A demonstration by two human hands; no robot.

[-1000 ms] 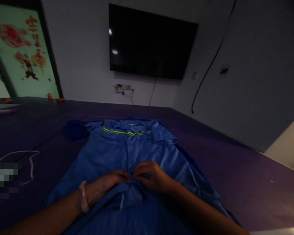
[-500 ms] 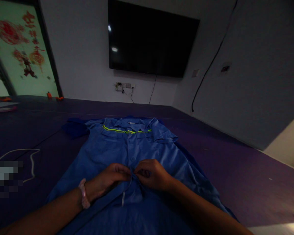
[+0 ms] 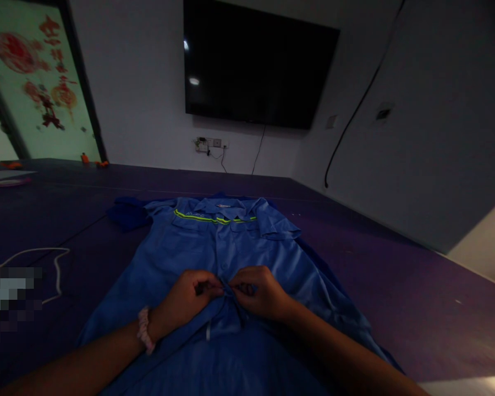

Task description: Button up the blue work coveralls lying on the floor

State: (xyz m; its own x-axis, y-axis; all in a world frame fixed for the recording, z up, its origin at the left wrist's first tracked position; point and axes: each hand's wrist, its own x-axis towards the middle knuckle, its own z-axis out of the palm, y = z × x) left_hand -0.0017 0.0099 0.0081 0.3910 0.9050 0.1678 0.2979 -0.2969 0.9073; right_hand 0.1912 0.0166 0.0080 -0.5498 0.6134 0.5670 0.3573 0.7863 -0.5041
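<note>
A blue short-sleeved work shirt (image 3: 181, 258) with yellow-green chest stripes lies spread face up, its collar pointing away from me. At the lower middle of its front, my left hand (image 3: 196, 294) pinches the cloth of the button edge. Close against it, my right hand (image 3: 258, 291) pinches the same edge from the other side, fingertips nearly meeting. Any button between the fingers is hidden. One button shows just above the hands. The lower front is lifted and creased, with a small white strip (image 3: 208, 330) hanging below. A pink scrunchie (image 3: 146, 330) circles my left wrist.
Darker blue cloth (image 3: 127, 213) sticks out from under the shirt. The purple floor (image 3: 396, 286) stretches around it. A white cable (image 3: 58, 275) and a blurred-out object lie left. A television (image 3: 259, 66) hangs on the far wall, and a black cable (image 3: 358, 104) runs down the right wall.
My left fingertips have moved slightly right and closed in on the button edge beside my right fingers. My right hand stays nearly in place; the shirt lies the same.
</note>
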